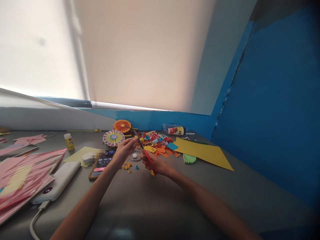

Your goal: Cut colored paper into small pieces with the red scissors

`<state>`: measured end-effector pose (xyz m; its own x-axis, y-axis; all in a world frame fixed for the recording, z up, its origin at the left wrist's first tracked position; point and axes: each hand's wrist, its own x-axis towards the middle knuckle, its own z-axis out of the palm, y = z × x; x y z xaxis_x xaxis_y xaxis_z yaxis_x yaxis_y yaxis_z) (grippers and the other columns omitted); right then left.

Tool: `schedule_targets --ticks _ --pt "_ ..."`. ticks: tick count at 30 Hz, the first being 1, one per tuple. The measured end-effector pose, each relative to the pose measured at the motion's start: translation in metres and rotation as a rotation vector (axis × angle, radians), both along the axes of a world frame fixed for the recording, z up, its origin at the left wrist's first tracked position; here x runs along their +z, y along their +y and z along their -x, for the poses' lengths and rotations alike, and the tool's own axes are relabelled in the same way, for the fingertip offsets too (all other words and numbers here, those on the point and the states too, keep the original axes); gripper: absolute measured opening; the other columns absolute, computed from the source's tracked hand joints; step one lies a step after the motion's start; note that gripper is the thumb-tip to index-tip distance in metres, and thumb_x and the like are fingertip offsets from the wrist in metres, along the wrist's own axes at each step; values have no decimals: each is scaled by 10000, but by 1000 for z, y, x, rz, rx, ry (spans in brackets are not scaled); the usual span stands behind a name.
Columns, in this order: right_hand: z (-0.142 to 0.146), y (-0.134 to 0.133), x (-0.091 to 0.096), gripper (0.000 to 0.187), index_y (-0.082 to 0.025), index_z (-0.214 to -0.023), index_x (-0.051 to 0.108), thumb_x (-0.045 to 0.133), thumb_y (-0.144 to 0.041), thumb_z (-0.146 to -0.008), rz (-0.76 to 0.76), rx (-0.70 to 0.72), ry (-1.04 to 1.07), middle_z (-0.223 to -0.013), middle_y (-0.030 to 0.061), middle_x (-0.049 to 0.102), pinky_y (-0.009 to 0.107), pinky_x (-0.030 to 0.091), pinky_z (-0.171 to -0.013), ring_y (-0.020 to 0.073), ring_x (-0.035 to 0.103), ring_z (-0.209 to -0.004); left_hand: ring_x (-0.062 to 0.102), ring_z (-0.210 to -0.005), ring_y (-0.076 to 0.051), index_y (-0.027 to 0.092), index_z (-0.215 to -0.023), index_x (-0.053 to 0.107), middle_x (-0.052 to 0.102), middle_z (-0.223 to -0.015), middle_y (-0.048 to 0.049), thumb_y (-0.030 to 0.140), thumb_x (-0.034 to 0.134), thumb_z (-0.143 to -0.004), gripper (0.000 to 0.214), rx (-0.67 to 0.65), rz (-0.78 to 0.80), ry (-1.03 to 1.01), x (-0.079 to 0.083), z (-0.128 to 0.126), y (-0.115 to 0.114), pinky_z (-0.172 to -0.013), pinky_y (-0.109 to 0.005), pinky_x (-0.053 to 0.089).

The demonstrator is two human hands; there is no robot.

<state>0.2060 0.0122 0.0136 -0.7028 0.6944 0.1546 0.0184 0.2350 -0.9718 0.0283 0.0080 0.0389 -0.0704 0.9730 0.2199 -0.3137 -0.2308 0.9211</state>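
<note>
My right hand (155, 163) grips a pair of red-handled scissors (147, 155), with the blades pointing up and to the left. My left hand (123, 150) is raised close to the blade tips, fingers curled. Whether those fingers pinch a small scrap is hard to tell. Just beyond both hands lies a heap of multicoloured paper scraps (152, 141). A small round dish (135, 155) sits right between the hands. Small yellow-orange paper bits (126, 165) are scattered below my left hand.
Two paper rosettes (113, 138) stand at the back, beside a lying bottle (175, 130). A yellow card sheet (202, 153) lies to the right. On the left are a timer-showing phone (102, 163), a glue bottle (69, 141), a power bank (56, 181) and pink sheets (25, 176). A blue wall (262, 100) rises on the right.
</note>
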Motion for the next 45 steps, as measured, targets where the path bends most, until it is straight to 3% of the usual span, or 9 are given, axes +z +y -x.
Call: schedule_targets --ticks 5,14,25,32,45 --pt "-1 -1 0 375 -208 -805 375 495 -562 -831 -58 -9 8 -711 -38 350 179 306 -469 73 312 -548 508 -622 -98 160 -854 699 592 -694 4 460 719 -660 358 25 -46 109 -2 -2 3 -609 -199 397" --pt "0 -2 4 378 -201 -815 405 514 -563 -812 -17 -20 -10 -710 -34 356 179 297 -482 74 320 -559 496 -651 -125 165 -857 687 580 -688 8 513 702 -648 406 83 -95 170 -1 -3 3 -625 -213 388" --pt "-3 -9 20 343 -200 -823 430 555 -518 -791 136 -28 -17 -691 -43 412 188 263 -453 66 327 -529 482 -639 -134 165 -811 662 551 -654 11 534 678 -665 397 133 -116 215 2 -2 0 -606 -217 369" --pt "-3 -10 24 316 -202 -817 440 438 -516 -852 213 -7 -47 -618 -53 378 197 237 -433 72 315 -476 459 -601 -121 169 -784 642 526 -629 27 525 658 -695 368 156 -154 231 1 1 1 -579 -217 350" --pt "-9 -9 28 336 -188 -830 446 524 -515 -823 53 59 -96 -652 -50 400 185 261 -414 52 340 -469 442 -582 -123 157 -775 659 540 -615 21 520 639 -716 368 234 -155 270 5 3 -2 -578 -226 334"
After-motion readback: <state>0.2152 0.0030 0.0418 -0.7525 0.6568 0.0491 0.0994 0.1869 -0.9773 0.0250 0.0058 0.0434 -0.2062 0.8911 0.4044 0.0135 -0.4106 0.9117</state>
